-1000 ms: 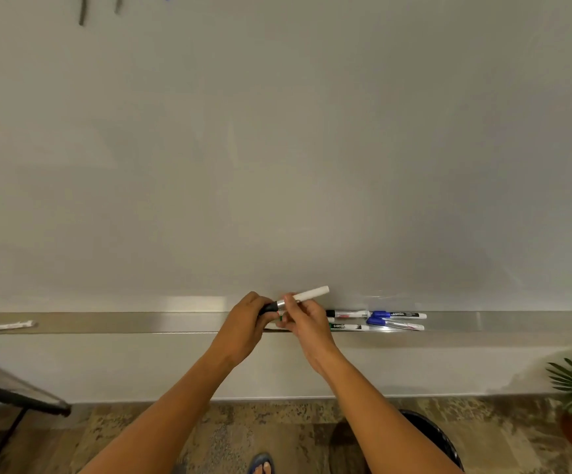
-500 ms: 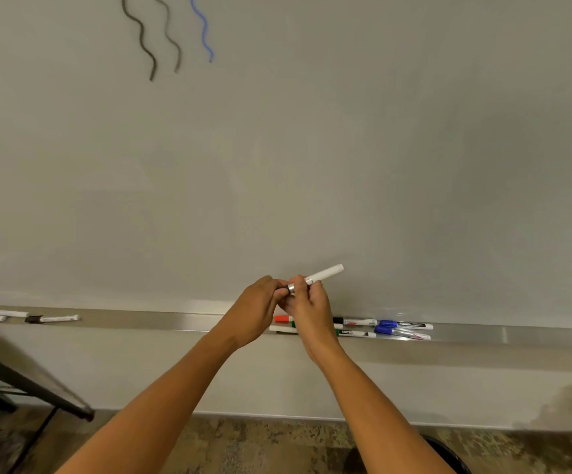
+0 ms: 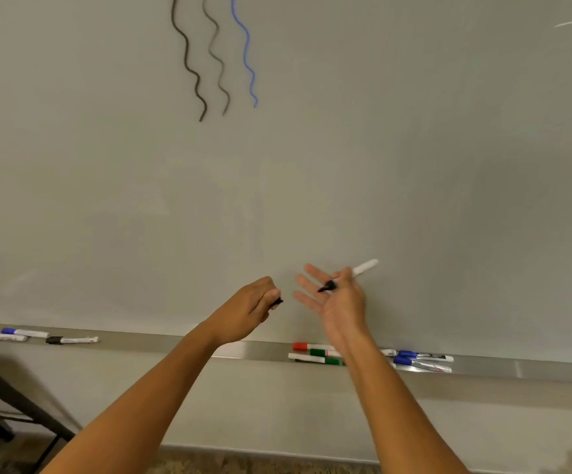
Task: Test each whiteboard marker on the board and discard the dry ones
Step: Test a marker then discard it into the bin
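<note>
I see the right hand (image 3: 337,299) pinching the uncapped marker (image 3: 349,276) at thumb and forefinger, other fingers spread. The left hand (image 3: 255,307), just beside it, grips the black cap (image 3: 277,302) before the whiteboard (image 3: 311,165).

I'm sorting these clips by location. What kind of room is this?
Probably a classroom or meeting room: a large wall-mounted whiteboard with wavy test lines, a metal tray along its bottom edge holding several markers, and a dark table leg at the lower left.
</note>
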Available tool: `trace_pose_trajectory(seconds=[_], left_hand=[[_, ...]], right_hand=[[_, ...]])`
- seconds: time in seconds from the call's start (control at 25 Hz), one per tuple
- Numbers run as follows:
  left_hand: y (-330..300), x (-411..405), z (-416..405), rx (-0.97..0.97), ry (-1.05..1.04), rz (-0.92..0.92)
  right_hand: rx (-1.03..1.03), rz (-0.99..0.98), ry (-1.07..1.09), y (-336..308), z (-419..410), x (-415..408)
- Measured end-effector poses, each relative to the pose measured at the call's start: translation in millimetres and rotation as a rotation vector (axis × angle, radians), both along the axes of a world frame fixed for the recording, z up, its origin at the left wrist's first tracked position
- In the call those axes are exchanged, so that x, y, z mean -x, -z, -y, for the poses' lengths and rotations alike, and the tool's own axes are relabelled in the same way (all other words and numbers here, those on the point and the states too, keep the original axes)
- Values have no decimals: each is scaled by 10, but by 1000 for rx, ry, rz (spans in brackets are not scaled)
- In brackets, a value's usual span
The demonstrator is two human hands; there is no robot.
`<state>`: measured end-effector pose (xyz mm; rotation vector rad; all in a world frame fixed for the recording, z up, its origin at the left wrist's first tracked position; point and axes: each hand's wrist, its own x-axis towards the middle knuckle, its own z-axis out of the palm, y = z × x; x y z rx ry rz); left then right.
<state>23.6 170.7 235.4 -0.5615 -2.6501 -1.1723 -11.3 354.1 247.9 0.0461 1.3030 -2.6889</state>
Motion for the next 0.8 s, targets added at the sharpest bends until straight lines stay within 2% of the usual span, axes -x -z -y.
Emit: trace_pose_trajectory(seconds=[0.2, 0.32, 0.44, 0.6, 0.8], left_hand=[[-112, -9, 607, -49, -105, 22], [-340, 135, 851, 66, -190, -170], [-676, 286, 1076, 262, -423, -446], [-1310, 517, 1423, 144, -587, -598], [-2217, 686, 1722, 198, -654, -841]], right_hand=[[-81, -194, 62, -397, -54, 259], [-146, -321, 91, -642, 197, 289], [-277, -409, 164, -869, 393, 346], [-379, -538, 208, -1305, 586, 463], [-464, -700, 334, -1978, 726, 477]])
